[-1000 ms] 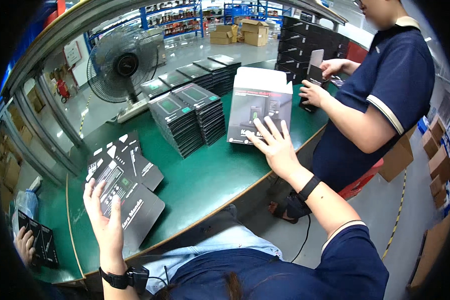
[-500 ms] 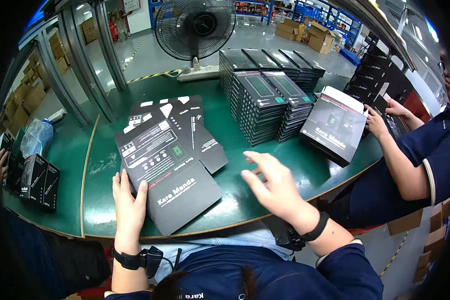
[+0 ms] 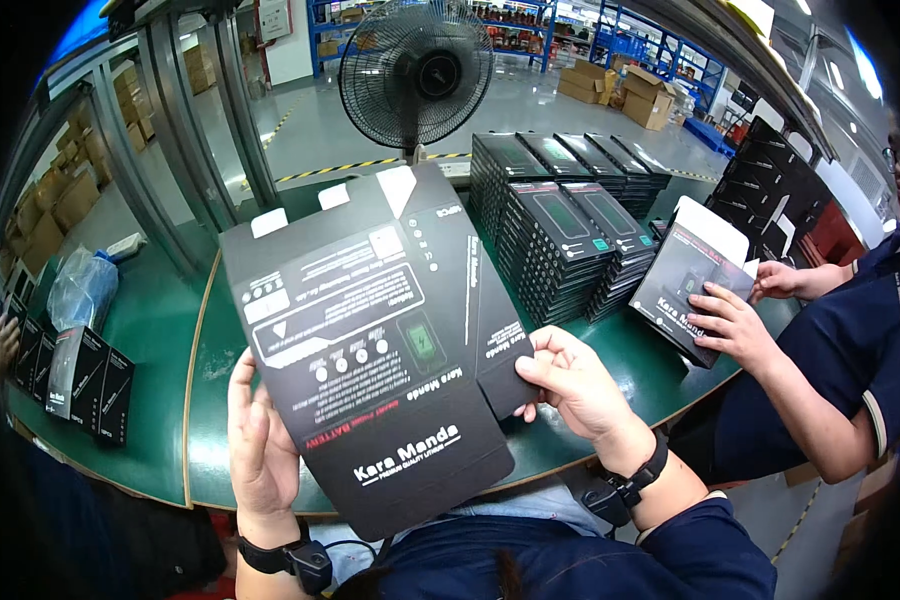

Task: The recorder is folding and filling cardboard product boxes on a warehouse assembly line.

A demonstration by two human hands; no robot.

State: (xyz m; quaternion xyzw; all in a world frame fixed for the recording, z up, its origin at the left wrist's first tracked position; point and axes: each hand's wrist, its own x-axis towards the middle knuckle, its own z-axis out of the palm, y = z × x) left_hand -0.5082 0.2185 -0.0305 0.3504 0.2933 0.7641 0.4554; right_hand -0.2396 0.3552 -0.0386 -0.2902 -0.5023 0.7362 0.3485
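Between my two hands a flat, unfolded black cardboard box (image 3: 370, 300) is raised above the green table, tilted, its printed side up. White tabs stick out along its far edge. My left hand (image 3: 263, 440) grips its left edge, the fingers partly behind the board. My right hand (image 3: 580, 385) pinches a side flap at the right edge, thumb on top and fingers underneath. Whatever lies on the table directly beneath the box is hidden by it.
Tall stacks of thin black packs (image 3: 560, 235) stand beyond my right hand. Right of them, a co-worker's hands (image 3: 735, 320) hold an open black box (image 3: 685, 285). A black fan (image 3: 417, 75) stands at the back. Black boxes (image 3: 85, 385) and a plastic-wrapped bundle (image 3: 80, 288) sit far left.
The top flat box has come up off the pile on the table, toward me. My right hand, apart from it before, now grips its flap. The co-worker's hand has moved onto the open box.
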